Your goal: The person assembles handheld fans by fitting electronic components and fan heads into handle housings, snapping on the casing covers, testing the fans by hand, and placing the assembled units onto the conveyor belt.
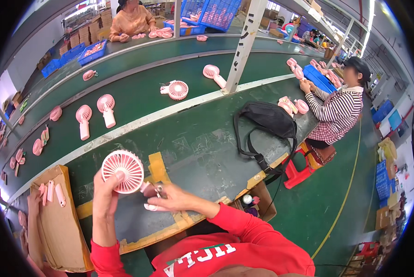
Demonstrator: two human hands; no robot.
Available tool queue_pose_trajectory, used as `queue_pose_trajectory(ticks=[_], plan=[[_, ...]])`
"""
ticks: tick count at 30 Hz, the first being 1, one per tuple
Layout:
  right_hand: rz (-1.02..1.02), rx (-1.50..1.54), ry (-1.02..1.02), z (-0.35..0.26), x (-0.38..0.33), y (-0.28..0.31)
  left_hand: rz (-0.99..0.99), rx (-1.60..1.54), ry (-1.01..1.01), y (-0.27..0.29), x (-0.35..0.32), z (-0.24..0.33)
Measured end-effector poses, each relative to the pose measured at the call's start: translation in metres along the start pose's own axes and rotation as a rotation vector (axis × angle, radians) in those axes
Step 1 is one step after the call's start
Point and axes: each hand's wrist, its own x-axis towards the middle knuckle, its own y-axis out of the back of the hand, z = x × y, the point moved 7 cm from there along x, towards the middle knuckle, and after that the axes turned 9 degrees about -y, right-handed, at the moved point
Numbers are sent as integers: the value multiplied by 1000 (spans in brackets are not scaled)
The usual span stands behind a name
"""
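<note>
My left hand (106,194) grips a pink handheld fan head (122,171) by its round grille, holding it upright above the green bench (193,147). My right hand (170,198) is beside it, fingers pinched on a small pink part (150,207) near the fan's lower end. Both sleeves are red. What exactly sits between the right fingers is too small to tell.
A cardboard tray (59,221) with pink handle parts lies at my left. A black bag (267,120) rests on the bench. Finished pink fans (106,110) ride the green conveyor beyond. A person in a striped shirt (336,113) works at the right, another across the belt.
</note>
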Motion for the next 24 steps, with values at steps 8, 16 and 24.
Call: queue_pose_trajectory(ticks=[8,16,24], plan=[[-522,711,-187,4,-48,-86,90,-290,17,0,-47,-6],[-555,931,-308,7,-77,-74,168,-367,42,26,-74,-20],[-612,752,-344,9,-87,-80,175,-321,12,27,-84,-21]])
